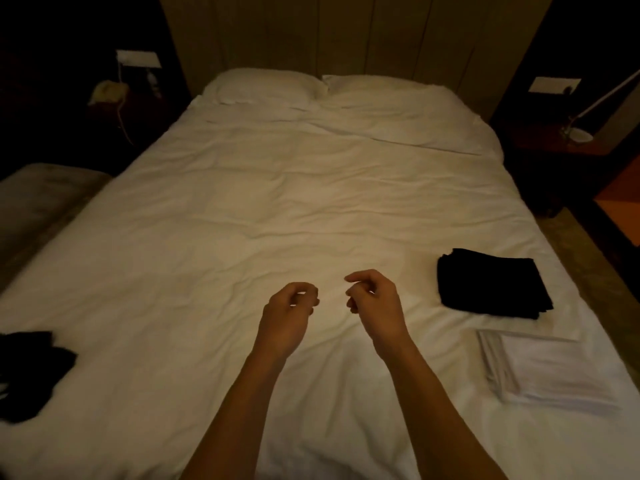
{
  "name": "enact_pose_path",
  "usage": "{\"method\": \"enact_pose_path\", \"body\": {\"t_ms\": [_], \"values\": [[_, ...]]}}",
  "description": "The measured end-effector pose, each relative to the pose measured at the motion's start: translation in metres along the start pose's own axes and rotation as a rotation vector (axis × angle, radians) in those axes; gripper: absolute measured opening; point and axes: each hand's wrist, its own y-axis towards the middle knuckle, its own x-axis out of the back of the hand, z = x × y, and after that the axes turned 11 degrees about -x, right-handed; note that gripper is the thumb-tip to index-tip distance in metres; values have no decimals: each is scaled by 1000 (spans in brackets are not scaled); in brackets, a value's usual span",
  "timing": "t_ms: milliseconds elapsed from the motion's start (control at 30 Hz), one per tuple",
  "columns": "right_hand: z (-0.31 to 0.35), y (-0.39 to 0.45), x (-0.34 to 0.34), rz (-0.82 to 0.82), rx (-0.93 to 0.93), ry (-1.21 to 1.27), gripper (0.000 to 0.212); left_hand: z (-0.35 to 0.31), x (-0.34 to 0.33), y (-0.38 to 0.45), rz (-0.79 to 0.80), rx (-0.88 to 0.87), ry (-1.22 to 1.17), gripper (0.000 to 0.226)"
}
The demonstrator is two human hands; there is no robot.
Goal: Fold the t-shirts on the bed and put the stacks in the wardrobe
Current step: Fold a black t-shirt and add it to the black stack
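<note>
my left hand and right hand hover loosely curled, holding nothing. the crumpled black cotton t-shirts look light and floppy; i'd pinch the shoulders.

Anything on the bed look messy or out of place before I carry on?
One thing: the black clothes at the bed's left edge lie crumpled and unfolded. The black stack and white stack on the right look neatly folded. Both hands hover over the sheet, holding nothing.
</note>
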Motion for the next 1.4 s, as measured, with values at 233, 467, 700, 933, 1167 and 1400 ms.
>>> {"method": "enact_pose_path", "body": {"t_ms": [233, 467, 700, 933, 1167, 1400], "values": [[12, -49, -101, 183, -28, -109, 14, 24, 113, -29, -149, 24, -42, 10], [22, -57, -167, 280, 27, -186, 11, 53, 176, -44, -268, 66, -52, 7], [7, -85, -278, 440, 24, -223, 13, 114, 261, -80, -440, 211, -18, 7], [-5, -104, -392, 493, -82, -324, 16, 198, 353, -56, -428, 281, 43, 23], [-9, -129, -535, 643, -179, -461, 16, 268, 471, -38, -426, 431, 82, 32], [-50, -120, -627, 724, -276, -720, 20, 324, 518, -19, -362, 528, 119, 37]]}}
